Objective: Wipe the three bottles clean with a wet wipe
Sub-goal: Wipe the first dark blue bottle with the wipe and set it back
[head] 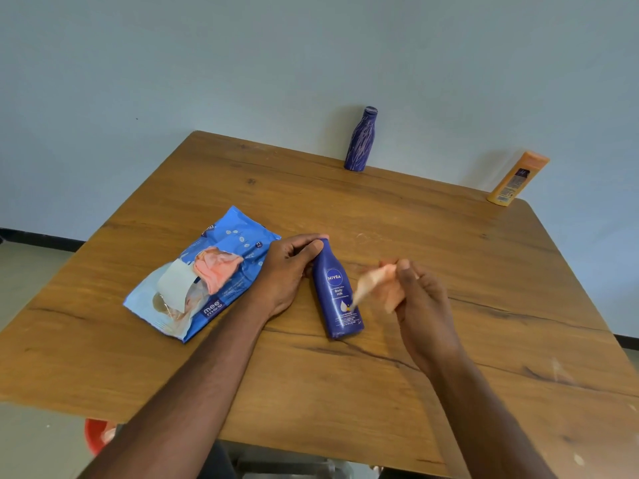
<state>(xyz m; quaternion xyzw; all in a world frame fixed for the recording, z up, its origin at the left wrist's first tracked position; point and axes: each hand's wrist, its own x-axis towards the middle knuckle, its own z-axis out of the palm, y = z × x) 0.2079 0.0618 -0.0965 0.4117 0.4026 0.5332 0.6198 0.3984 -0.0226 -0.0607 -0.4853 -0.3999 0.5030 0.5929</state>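
A dark blue Nivea lotion bottle (337, 292) stands tilted on the wooden table (415, 236), near the middle. My left hand (287, 271) grips its cap and neck from the left. My right hand (420, 299) pinches a peach wet wipe (378, 285), blurred, just right of the bottle's lower body, with one corner at the label. A purple patterned bottle (360, 140) stands upright at the table's far edge. An orange bottle (517, 178) stands at the far right corner.
An opened blue wet-wipe pack (214, 267) lies left of my left hand, with a peach wipe sticking out of its flap. A red object (98, 437) shows below the table's front left edge. A pale wall rises behind the table.
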